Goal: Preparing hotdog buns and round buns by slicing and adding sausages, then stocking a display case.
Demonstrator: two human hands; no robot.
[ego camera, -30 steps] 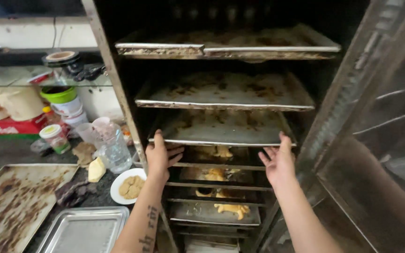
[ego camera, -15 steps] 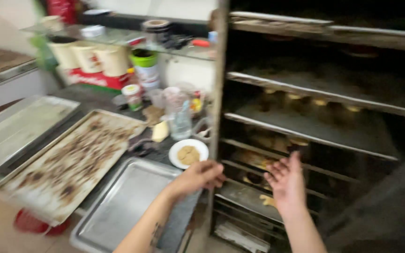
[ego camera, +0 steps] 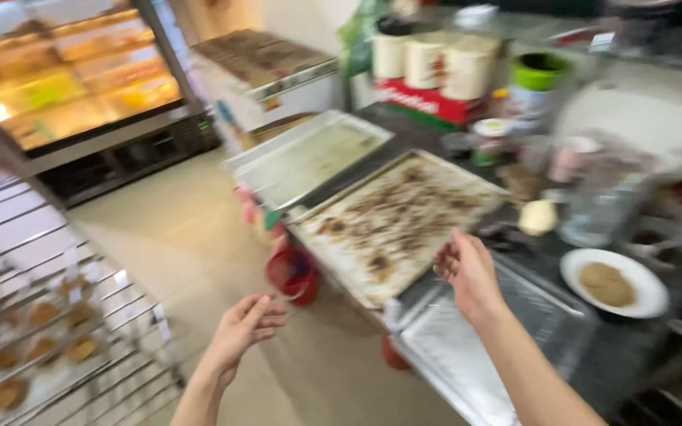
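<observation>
Hands have left the oven rack seen half a second ago; your view has swung left, so the counter now fills the right and a wire rack (ego camera: 57, 315) of pastries shows at lower left.

Your left hand (ego camera: 242, 327) hangs over the floor, well apart from the counter, palm turned up and inward, fingers loosely spread, holding nothing.

Your right hand (ego camera: 467, 272) is raised above the near corner of the dirty tray (ego camera: 396, 221), fingers slightly curled and open, gripping nothing. Blur hides whether the fingertips touch the tray's edge.

That tray lies flat on the counter, crusted with brown residue. Its long axis runs from the near left corner away toward the upper right. A cleaner tray (ego camera: 309, 158) lies beside it on the left, and a shiny tray (ego camera: 467, 355) sits below your right wrist. A plate (ego camera: 641, 296) holding a brown round stands further right.
</observation>
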